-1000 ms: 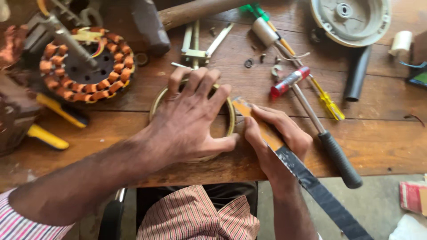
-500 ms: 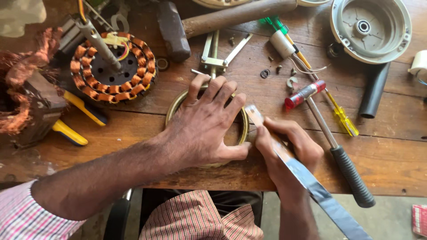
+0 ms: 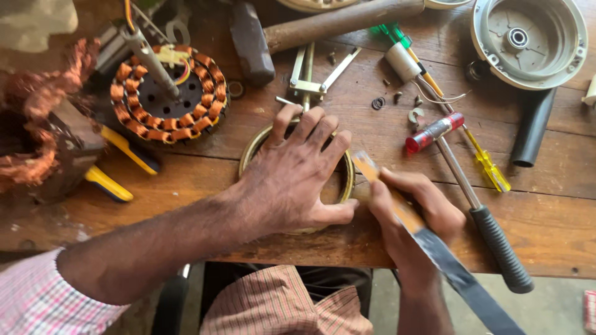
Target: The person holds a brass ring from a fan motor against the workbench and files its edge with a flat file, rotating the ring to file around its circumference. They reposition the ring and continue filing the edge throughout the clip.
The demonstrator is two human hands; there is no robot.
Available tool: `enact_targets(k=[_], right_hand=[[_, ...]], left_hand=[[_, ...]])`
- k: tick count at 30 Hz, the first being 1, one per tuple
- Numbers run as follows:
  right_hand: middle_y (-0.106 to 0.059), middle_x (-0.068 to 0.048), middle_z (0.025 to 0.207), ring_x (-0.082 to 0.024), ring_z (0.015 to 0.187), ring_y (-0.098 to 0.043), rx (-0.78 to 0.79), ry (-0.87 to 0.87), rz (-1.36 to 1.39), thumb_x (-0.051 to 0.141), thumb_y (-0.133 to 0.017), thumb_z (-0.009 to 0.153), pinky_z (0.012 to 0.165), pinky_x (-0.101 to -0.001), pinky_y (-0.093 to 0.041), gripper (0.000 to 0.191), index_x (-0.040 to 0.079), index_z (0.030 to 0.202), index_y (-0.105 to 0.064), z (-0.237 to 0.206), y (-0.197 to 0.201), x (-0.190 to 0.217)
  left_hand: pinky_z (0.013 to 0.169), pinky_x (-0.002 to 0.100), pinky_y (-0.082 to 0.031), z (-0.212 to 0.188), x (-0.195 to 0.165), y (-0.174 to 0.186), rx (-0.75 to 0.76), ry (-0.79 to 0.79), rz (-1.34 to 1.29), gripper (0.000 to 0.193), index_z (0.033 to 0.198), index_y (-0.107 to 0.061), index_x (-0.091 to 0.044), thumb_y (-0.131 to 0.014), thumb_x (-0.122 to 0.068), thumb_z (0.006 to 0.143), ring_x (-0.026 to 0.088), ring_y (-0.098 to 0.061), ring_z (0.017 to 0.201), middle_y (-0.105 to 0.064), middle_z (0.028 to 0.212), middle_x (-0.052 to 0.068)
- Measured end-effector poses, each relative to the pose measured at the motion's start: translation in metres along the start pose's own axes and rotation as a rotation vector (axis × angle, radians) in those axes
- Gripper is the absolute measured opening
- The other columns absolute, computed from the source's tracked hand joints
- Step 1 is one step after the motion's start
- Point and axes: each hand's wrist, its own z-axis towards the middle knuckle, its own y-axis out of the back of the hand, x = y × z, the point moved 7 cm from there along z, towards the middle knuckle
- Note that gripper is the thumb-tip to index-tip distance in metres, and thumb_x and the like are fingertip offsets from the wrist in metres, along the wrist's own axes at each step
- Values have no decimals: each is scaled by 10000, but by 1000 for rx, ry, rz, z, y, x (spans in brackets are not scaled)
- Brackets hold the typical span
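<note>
Head view, looking down at a wooden desk [image 3: 186, 211]. The left hand [image 3: 292, 177] lies flat, fingers [image 3: 310, 127] spread wide, pressing a brass-coloured ring [image 3: 253, 149] onto the desk near its front edge. The right hand [image 3: 413, 217], just beside the ring, has its fingers closed around a long flat blade [image 3: 447, 267] whose tip touches the ring's right rim. A copper-wound stator [image 3: 167, 93] sits upper left; a hammer [image 3: 472, 198] and a yellow screwdriver [image 3: 487, 164] lie to the right.

**Ring pinned, blade at its rim**

Left hand [image 3: 292, 180] flat on brass ring [image 3: 343, 162], pressing it to the wooden bench [image 3: 186, 211]. Right hand [image 3: 413, 217] grips a hacksaw blade [image 3: 434, 248], tip touching the ring's right rim. Copper-wound stator [image 3: 167, 93] well apart, upper left.
</note>
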Motion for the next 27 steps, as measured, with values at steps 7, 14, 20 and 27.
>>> enact_targets(k=[7, 14, 20, 27], right_hand=[[-761, -114, 996, -108, 889, -731, -3, 34, -14, 38, -803, 917, 820, -254, -578, 194, -20, 1086, -728, 4, -1, 12], [-761, -107, 972, -117, 854, -722, 7, 58, -46, 41, -811, 903, 790, -262, -574, 188, -13, 1062, -727, 4, -3, 12], [-746, -122, 964, -154, 895, -741, 39, 89, -99, 50, -830, 872, 824, -282, -575, 242, -17, 1078, -722, 5, -3, 14], [-756, -150, 1036, -198, 950, -766, 66, 78, -57, 65, -823, 885, 837, -303, -585, 261, -20, 1102, -708, 8, -5, 20]], left_hand=[[1121, 551, -194, 2, 0, 2, 14, 1, -18, 957, 1339, -468, 39, -589, -733, 788, 349, -394, 1290, -506, 1228, 206], [1113, 542, -210, 4, -2, 4, 14, 0, -41, 959, 1332, -464, 15, -608, -723, 736, 351, -407, 1286, -511, 1225, 198], [1128, 536, -199, 5, -4, 8, -40, -12, -81, 1010, 1359, -464, 24, -653, -723, 707, 338, -425, 1293, -536, 1253, 194], [1129, 541, -169, 2, -6, 6, -24, -19, -124, 1026, 1378, -443, 41, -696, -690, 704, 321, -467, 1269, -566, 1238, 201]])
